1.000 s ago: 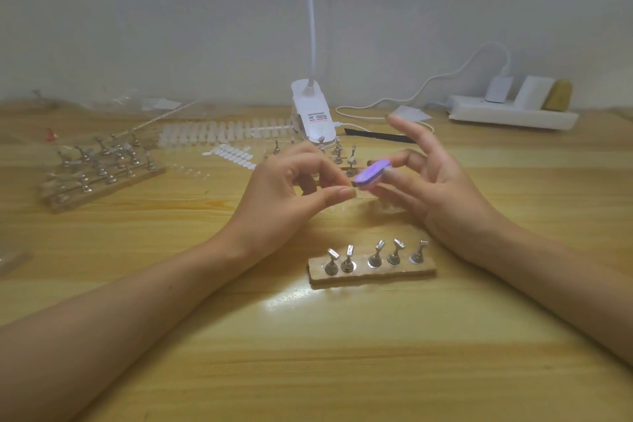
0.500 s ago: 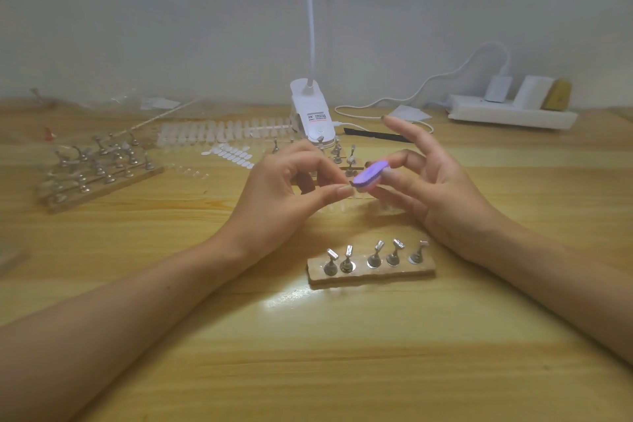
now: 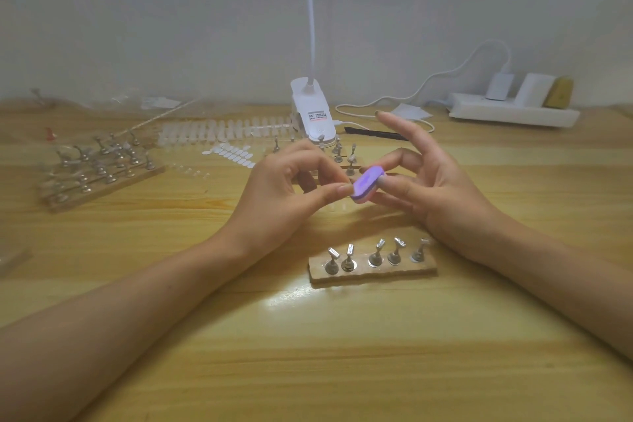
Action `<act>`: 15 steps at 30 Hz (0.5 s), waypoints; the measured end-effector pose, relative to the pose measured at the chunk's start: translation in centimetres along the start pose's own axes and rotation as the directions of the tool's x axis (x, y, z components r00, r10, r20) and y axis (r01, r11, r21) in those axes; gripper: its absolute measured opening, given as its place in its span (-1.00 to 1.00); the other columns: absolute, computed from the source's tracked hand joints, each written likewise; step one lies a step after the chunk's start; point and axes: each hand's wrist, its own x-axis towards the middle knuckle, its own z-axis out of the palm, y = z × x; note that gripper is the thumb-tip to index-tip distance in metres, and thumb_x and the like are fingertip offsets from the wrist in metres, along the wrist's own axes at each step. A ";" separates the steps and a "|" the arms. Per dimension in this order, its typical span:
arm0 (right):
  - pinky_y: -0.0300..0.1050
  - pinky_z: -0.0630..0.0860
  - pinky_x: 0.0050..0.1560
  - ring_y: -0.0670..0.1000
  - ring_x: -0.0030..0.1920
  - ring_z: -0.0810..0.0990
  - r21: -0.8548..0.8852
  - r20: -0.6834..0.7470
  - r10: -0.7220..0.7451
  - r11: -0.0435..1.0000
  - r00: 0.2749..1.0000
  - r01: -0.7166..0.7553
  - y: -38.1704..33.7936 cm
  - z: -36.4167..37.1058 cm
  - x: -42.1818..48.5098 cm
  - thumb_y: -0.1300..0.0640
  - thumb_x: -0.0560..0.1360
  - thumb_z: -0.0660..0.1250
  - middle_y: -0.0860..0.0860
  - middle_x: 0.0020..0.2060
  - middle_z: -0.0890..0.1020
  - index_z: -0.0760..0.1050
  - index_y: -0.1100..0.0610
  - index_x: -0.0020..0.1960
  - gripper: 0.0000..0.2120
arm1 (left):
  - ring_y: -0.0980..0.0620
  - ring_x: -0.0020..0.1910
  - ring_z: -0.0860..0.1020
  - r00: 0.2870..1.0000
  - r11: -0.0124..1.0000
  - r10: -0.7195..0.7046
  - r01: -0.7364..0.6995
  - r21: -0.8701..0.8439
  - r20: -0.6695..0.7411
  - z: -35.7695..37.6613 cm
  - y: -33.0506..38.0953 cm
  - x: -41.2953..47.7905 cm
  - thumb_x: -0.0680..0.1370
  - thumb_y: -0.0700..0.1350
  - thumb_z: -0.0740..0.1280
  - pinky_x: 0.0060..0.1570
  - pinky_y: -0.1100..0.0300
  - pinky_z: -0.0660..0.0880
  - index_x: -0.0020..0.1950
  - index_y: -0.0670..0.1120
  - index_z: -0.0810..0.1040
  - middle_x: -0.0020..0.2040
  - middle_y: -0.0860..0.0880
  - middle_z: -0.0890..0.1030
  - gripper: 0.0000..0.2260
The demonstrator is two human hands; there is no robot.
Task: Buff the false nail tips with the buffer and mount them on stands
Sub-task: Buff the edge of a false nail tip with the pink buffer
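At frame centre the right hand (image 3: 445,192) pinches a small purple foam buffer block (image 3: 366,183) by its end, forefinger straight. The curled fingers (image 3: 322,163) of the left hand (image 3: 281,195) pinch something unseen against it, probably a thin plastic false nail tip: light, springy, slippery; grip its sides.

No text can be read with certainty. A small printed label (image 3: 316,116) is carried on the top face of the white clip lamp base (image 3: 308,98), which stands at 12 o'clock on the worktop (image 3: 342,353), close to the wall. A few short lines of dark print are seen on it, but the characters are too blurred to be made out.
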 end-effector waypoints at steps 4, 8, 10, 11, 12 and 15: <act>0.07 0.62 0.11 0.23 0.07 0.69 -0.044 0.178 0.045 0.998 0.983 -0.038 -0.3 -0.1 -0.3 0.28 0.51 0.40 0.10 0.00 0.59 0.22 -0.11 0.55 -0.28 | 0.19 -0.27 0.51 1.000 1.000 0.011 -0.011 0.019 0.003 0.0 0.0 0.0 0.43 -0.15 0.52 -0.19 0.37 0.43 -0.20 0.01 0.65 -0.16 0.04 0.59 -0.91; 0.12 0.61 0.15 0.22 0.04 0.70 -0.047 0.121 0.044 0.998 0.992 -0.039 -0.2 0.0 -0.2 0.28 0.49 0.40 0.08 -0.04 0.61 0.23 -0.08 0.54 -0.28 | 0.20 -0.28 0.50 1.000 1.000 0.007 -0.007 0.030 0.006 0.0 0.1 0.0 0.43 -0.16 0.52 -0.20 0.37 0.43 -0.20 0.00 0.65 -0.16 0.03 0.59 -0.91; 0.04 0.62 0.13 0.18 0.01 0.70 -0.018 0.046 0.044 0.999 0.998 -0.044 -0.1 0.0 -0.2 0.27 0.46 0.40 0.07 -0.07 0.62 0.25 -0.05 0.53 -0.29 | 0.21 -0.27 0.51 1.000 1.000 0.009 -0.009 0.027 0.008 0.0 0.1 0.0 0.43 -0.16 0.52 -0.21 0.41 0.41 -0.20 -0.01 0.66 -0.16 0.03 0.59 -0.92; 0.02 0.62 0.11 0.20 0.01 0.71 -0.018 0.074 0.053 0.998 0.996 -0.052 -0.2 0.0 -0.2 0.28 0.47 0.39 0.08 -0.06 0.62 0.25 -0.04 0.54 -0.29 | 0.21 -0.27 0.51 1.000 0.999 0.012 -0.013 0.030 0.008 0.0 0.1 0.0 0.43 -0.16 0.52 -0.21 0.42 0.41 -0.20 -0.02 0.66 -0.16 0.03 0.59 -0.92; 0.02 0.62 0.09 0.23 0.01 0.70 -0.033 0.125 0.064 0.998 0.990 -0.060 -0.2 0.0 -0.2 0.29 0.49 0.39 0.09 -0.05 0.62 0.25 -0.05 0.54 -0.30 | 0.21 -0.27 0.51 1.000 0.999 0.016 -0.016 0.038 0.008 0.0 0.1 0.0 0.44 -0.17 0.52 -0.21 0.42 0.41 -0.19 -0.03 0.66 -0.16 0.03 0.58 -0.93; 0.11 0.63 0.12 0.22 0.01 0.71 -0.042 0.124 0.059 0.998 0.991 -0.054 -0.2 0.1 -0.2 0.28 0.49 0.39 0.08 -0.04 0.63 0.25 -0.06 0.54 -0.30 | 0.22 -0.28 0.50 1.000 0.999 0.020 -0.020 0.047 0.010 0.0 0.1 0.0 0.45 -0.17 0.51 -0.20 0.42 0.40 -0.19 -0.01 0.65 -0.17 0.04 0.58 -0.91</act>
